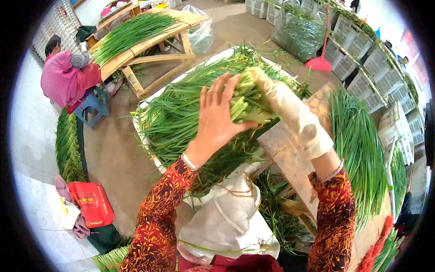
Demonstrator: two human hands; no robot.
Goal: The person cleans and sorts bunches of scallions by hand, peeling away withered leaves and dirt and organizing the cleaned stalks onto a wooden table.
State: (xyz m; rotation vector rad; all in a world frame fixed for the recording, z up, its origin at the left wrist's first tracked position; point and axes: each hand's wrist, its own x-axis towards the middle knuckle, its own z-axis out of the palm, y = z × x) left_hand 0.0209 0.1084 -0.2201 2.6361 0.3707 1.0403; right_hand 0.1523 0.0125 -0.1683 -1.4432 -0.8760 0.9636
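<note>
My left hand [217,115], bare, rests palm down over a bunch of long green chives [242,102]. Its fingers are stretched out and the thumb points to the right, beside the pale stem ends. My right hand [263,84], in a cream glove, curls around the same bunch at its stem end; part of the grip is hidden. Under both hands is a white crate [144,136] heaped with loose chives [174,113]. Their leaves spread toward the left and back.
On my right, a wooden bench [290,154] carries more chives [358,145]. A co-worker [68,75] sits at a chive-covered table [188,18], back left. White crates [360,90] line the right wall near a red dustpan [319,64]. A red bag [92,204] lies left.
</note>
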